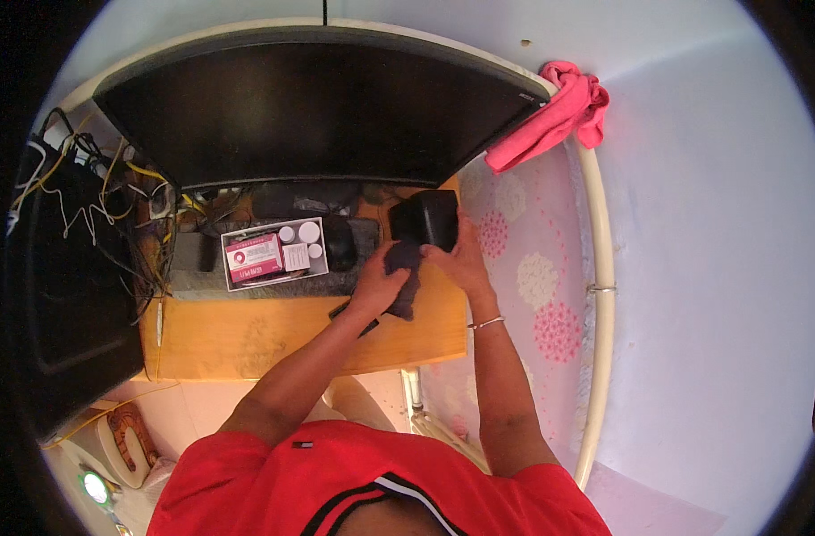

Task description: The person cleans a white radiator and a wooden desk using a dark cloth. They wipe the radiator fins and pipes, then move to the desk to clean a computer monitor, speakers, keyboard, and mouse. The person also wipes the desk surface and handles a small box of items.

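Note:
My left hand [379,281] grips a dark cloth [405,268], which hangs down past the fingers. Its upper end touches the lower side of a black box-shaped object [429,216], perhaps a small speaker. Around the right side of that object curl the fingers of my right hand [462,258], with the thumb near the cloth. Under my left wrist lies a flat dark item [367,327] on the wooden desk [300,328], partly covered by the forearm.
A large monitor [327,110] spans the back. Left of my hands, a white box [277,281] holds a pink-and-white carton and several white-capped bottles. Tangled cables [159,254] and a black case [79,288] stand at left. A pink towel [555,120] hangs on a pale pipe [603,254].

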{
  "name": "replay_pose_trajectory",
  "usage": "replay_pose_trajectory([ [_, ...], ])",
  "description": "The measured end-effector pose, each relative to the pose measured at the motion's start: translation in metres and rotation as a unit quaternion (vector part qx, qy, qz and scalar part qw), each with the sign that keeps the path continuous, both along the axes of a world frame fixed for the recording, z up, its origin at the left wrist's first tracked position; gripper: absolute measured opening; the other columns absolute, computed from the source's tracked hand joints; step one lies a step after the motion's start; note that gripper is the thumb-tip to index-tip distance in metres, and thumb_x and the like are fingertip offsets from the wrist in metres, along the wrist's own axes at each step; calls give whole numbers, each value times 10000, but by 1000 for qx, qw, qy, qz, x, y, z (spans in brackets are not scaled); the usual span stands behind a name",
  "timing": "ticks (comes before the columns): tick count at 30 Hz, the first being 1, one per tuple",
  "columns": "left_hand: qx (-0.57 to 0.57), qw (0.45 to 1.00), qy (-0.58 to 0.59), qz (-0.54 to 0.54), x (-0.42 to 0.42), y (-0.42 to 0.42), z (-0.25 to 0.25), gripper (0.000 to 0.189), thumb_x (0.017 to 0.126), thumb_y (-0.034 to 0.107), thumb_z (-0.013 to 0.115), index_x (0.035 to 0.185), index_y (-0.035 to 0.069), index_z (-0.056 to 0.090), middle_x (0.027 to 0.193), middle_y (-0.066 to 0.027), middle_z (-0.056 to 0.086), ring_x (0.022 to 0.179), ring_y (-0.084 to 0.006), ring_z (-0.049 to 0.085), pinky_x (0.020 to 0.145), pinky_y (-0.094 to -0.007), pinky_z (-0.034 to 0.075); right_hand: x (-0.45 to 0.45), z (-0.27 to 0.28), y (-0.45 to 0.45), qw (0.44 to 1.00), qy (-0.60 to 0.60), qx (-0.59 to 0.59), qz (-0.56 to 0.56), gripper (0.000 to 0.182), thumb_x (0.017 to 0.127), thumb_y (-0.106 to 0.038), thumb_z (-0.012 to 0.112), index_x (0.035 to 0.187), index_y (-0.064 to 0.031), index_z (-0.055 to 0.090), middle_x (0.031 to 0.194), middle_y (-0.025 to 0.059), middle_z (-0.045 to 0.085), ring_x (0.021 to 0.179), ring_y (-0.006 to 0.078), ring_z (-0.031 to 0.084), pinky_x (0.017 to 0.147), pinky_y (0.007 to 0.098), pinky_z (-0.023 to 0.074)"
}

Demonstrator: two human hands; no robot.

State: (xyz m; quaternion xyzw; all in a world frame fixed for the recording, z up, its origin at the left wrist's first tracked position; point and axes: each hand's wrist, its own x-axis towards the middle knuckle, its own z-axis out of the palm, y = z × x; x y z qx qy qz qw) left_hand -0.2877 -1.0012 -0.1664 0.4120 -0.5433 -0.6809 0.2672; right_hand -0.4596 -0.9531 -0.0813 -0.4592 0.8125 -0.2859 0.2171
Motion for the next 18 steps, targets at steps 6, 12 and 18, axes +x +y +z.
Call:
replay_pose_trajectory([
  [6, 278, 936, 159, 144, 27, -8, 81, 464, 887, 87, 628, 1330, 73, 489, 1150, -117, 611, 965, -225, 650, 809, -347, 572, 33, 8, 8, 996, 37, -70, -50, 960, 728, -310, 814, 1470, 40, 315, 1343, 311, 459, 1250, 454, 460, 1064, 485, 380],
  [12, 363, 884, 294, 9, 34, 32, 113, 555, 1007, 379, 515, 1470, 109, 373, 1276, -120, 590, 1168, -272, 590, 940, -447, 536, 99, 73, 55, 986, 17, -162, 28, 789, 725, -186, 767, 1411, 0, 424, 1382, 295, 460, 1319, 435, 426, 1116, 501, 326],
  [18, 114, 979, 35, -167, 22, -16, 106, 725, 998, 557, 467, 1493, 36, 369, 1513, -167, 398, 1377, -313, 407, 1101, -414, 370, 37, 72, 94, 933, -215, -215, -194, 472, 728, -46, 668, 1196, 3, 622, 1108, 88, 649, 1012, 189, 623, 916, 322, 504],
])
